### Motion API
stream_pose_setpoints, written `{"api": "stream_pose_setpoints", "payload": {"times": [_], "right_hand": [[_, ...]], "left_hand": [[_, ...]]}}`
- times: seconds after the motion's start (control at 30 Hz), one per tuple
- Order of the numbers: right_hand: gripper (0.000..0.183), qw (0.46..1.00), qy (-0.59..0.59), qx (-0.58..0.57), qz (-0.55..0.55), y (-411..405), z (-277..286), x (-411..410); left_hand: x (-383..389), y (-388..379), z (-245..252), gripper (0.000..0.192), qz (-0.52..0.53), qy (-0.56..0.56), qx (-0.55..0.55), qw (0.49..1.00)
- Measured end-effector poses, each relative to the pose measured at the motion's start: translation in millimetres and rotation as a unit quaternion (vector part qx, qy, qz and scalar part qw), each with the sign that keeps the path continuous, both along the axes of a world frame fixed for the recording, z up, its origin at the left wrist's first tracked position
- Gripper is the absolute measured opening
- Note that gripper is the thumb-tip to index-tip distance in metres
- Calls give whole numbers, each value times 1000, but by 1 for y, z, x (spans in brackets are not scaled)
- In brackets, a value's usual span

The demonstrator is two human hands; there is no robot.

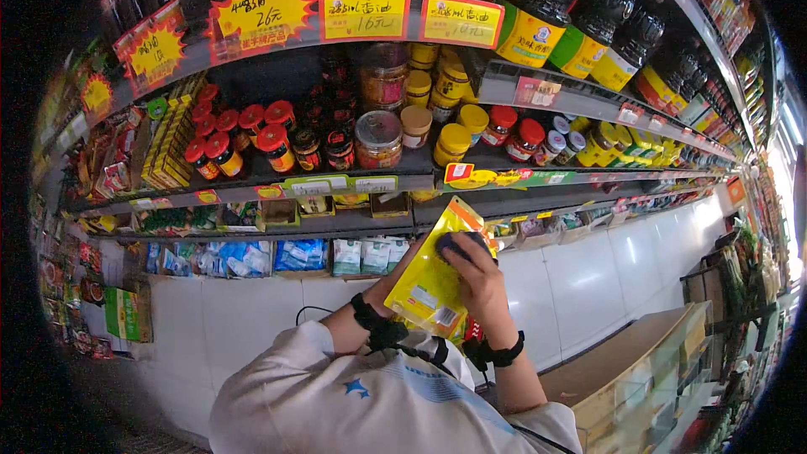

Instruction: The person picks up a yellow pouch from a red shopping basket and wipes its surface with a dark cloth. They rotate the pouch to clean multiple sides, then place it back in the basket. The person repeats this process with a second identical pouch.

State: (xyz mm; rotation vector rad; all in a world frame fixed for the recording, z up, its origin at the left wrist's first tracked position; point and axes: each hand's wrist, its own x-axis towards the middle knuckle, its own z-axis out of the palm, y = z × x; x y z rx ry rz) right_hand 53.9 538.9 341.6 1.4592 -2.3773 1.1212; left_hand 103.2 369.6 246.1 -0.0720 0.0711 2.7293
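A yellow plastic pouch (429, 287) with a hanging hole at its top is held tilted in front of my chest. My left hand (398, 272) supports it from behind; its fingers are hidden by the pouch. On the front, my right hand (479, 277) presses a small dark object (457, 246), whose kind I cannot tell, against the upper right part of the pouch. Part of another package, red and white (474, 330), shows below my right hand. Each wrist wears a black strap.
Ahead, the store shelf (416, 167) carries sauce jars with red lids (273, 139) and yellow lids (454, 139). Large dark bottles (542, 12) stand above. Blue bags (301, 255) sit on the low shelf. A large open box (621, 343) is at lower right on the tiled floor (567, 265).
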Motion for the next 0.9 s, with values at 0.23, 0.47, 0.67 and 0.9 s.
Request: {"api": "stream_pose_setpoints", "payload": {"times": [0.23, 0.47, 0.67, 0.9], "right_hand": [[52, 990, -10, 0, -144, 16, 2, -5], [48, 996, 37, 64, 47, -6, 2, 28], [52, 999, 14, 28, 29, 6, 0, 17], [47, 992, -6, -17, -123, 25, 8, -2]], "left_hand": [[-4, 7, -23, 64, -14, 18, -4, 1000], [8, 9, -24, 65, -16, 13, 4, 1000], [9, 11, -11, 66, -24, 3, 31, 999], [5, 18, -17, 61, -43, 31, -23, 998]]}}
